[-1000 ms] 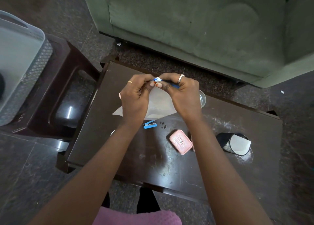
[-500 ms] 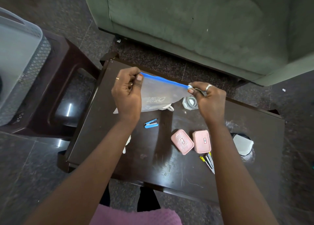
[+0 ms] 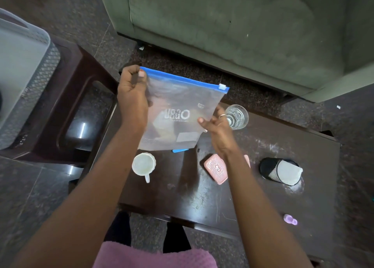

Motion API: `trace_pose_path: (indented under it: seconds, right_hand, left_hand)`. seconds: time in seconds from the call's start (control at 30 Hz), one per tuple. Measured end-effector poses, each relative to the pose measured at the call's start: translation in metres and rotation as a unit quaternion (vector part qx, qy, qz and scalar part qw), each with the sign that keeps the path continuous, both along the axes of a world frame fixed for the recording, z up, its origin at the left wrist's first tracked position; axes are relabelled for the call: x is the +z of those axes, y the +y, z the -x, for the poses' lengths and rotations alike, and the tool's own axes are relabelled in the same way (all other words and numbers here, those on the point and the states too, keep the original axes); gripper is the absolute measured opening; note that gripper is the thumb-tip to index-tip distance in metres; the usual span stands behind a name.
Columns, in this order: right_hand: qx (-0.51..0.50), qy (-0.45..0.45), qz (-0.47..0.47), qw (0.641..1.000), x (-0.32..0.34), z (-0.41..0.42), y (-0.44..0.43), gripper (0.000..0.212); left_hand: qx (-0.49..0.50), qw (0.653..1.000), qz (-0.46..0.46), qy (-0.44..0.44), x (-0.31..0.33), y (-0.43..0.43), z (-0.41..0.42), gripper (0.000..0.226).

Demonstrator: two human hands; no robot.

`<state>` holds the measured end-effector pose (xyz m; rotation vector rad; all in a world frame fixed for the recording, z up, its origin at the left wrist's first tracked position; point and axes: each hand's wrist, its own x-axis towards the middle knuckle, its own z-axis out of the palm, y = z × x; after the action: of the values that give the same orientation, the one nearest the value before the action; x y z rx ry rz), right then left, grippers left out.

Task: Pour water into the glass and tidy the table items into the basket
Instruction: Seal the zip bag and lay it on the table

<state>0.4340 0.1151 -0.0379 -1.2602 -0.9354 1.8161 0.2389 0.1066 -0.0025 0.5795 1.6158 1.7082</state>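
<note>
Zip bag (image 3: 178, 114) over blue clip (image 3: 180, 150)

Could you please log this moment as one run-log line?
left hand: pinches clear blue-zip plastic bag corner | right hand: open at bag edge | clear glass: upright on dark table

The zip bag (image 3: 178, 114), pinched by the left hand (image 3: 132, 97) and touched by the right hand (image 3: 214, 124), hangs over the table (image 3: 182, 197) at its far middle and blocks passage there. Open room lies between the white mug (image 3: 143, 164) and the pink box (image 3: 215, 168) toward the front edge; 3 obstacles stand rightward: glass (image 3: 236, 117), tipped mesh cup (image 3: 279, 171), purple piece (image 3: 290, 221).
</note>
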Motion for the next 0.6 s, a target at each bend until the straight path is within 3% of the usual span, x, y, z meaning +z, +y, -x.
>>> trace_pose_path:
  seconds: [0.13,0.23,0.33,0.4,0.6]
  right_hand:
    - [-0.052,-0.077,0.004,0.996,-0.011,0.017,-0.005,0.037]
    - [-0.097,-0.091,-0.011,0.991,-0.011,0.019,-0.003,0.038]
    - [-0.112,-0.116,-0.037,0.986,-0.007,0.020,-0.001,0.041]
    - [-0.107,-0.133,-0.052,0.984,-0.005,0.017,0.002,0.044]
    - [-0.041,-0.162,-0.070,0.983,-0.007,0.014,0.009,0.028]
  left_hand:
    - [-0.075,0.986,0.149,0.034,-0.016,-0.003,0.019,0.012]
    - [-0.215,0.939,0.266,0.031,-0.032,-0.015,0.034,0.064]
    - [-0.286,0.940,0.186,-0.021,-0.040,-0.028,0.035,0.085]
    - [-0.305,0.942,0.140,-0.013,-0.044,-0.032,0.036,0.080]
    - [-0.249,0.956,0.144,0.053,-0.045,-0.037,0.043,0.048]
